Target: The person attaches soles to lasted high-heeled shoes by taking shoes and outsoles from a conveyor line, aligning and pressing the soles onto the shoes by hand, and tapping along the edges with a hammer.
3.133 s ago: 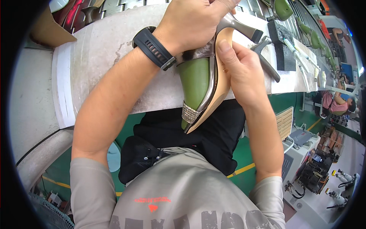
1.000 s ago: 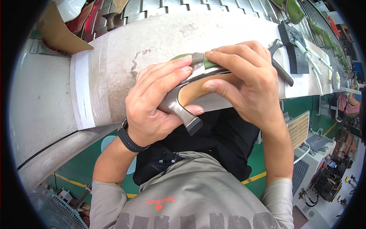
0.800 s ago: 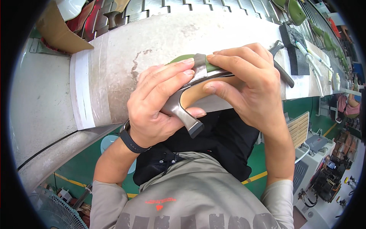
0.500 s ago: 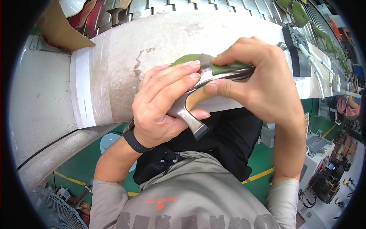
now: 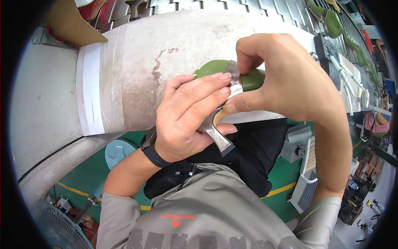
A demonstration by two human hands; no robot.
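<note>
Grip first: clasping heel end of grey shoe (image 5: 235, 78) on green last (image 5: 212, 67) with left hand (image 5: 188, 110), pinching its middle with right hand (image 5: 288, 79), fingertip above, thumb below. Running roughly left to right along long axis, passing behind right palm at toe side, tip hidden. Pointing back toward body with heel (image 5: 217, 137). Lying between both hands, nearer left at heel, nearer right at toe, over near edge of table (image 5: 139, 45), leaving contact unclear. Seeing black block (image 5: 322, 50) off right, metal slats (image 5: 178, 5) beyond.
</note>
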